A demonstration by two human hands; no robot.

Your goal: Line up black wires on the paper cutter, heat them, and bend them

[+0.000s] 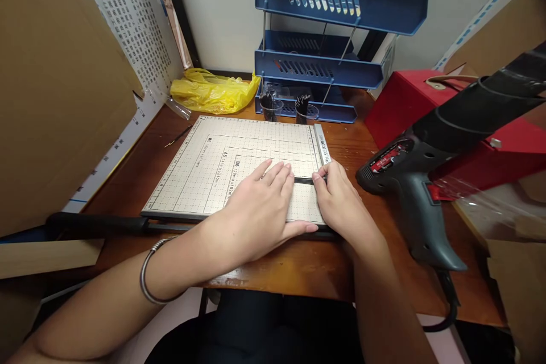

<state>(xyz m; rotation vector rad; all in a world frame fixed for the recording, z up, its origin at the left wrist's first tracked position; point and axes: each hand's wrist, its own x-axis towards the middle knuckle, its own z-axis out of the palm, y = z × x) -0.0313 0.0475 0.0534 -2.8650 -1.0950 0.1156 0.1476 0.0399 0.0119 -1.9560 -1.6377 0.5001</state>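
A paper cutter (183, 182) with a cream gridded board lies on the table, its black-handled arm (102, 224) down along the near edge. My left hand (260, 210) rests flat on the board, fingers stretched out and thumb pointing right. From under its fingertips a bundle of thin black strips (303, 180) runs right to my right hand (341, 196). The thumb and fingers of my right hand pinch the strips' right end beside the cutter's metal edge rail (321, 143). My left hand hides the strips' other end.
Behind the board stand two clear cups (271, 109) of short black pieces and a blue tiered rack (315, 68). A yellow plastic bag (213, 91) lies at back left. At right, a heat gun (420, 182) stands before a red box (401, 96). Cardboard (60, 85) walls the left side.
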